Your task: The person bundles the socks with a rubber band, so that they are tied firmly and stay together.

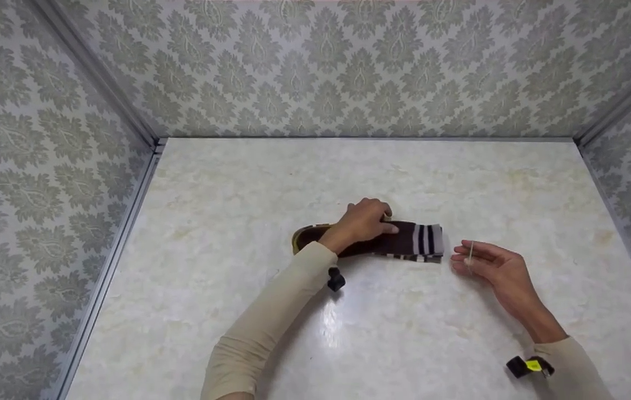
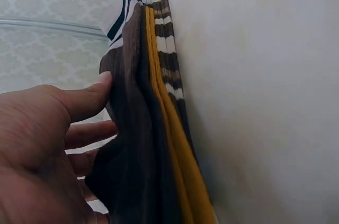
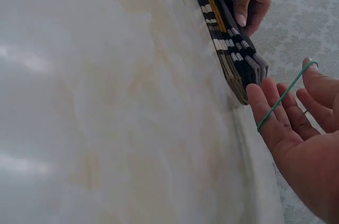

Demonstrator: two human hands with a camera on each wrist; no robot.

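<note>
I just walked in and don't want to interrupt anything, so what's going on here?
A person has a stack of socks on the table. Their left hand holds it partway along. Their right hand is just off the striped cuffs, with a thin green band stretched between its thumb and fingers. The band is not around the socks.
</note>
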